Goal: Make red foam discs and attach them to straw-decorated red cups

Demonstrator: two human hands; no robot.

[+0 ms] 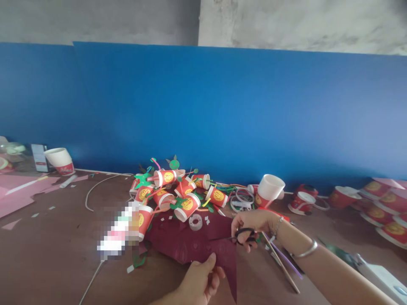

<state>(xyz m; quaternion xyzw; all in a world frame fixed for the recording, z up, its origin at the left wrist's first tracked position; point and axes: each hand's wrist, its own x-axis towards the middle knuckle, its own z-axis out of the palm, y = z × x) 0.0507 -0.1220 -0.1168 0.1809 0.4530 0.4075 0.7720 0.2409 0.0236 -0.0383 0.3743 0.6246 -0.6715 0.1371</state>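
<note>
Fingers of the right hand point(251, 220) grip the scissors point(245, 229); those of the left hand point(193, 281) pinch the paper point(187, 245), short of the desk's point(57, 262) far edge. Probably light, floppy and easily creased, it is best held at its margin.

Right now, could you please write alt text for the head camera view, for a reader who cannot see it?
The right hand holds black-handled scissors at dark red paper, which the left hand grips by its near edge. A clear tape roll rests on the paper; beyond lie heaped red paper cups with green cut-outs, before a blue panel.
</note>
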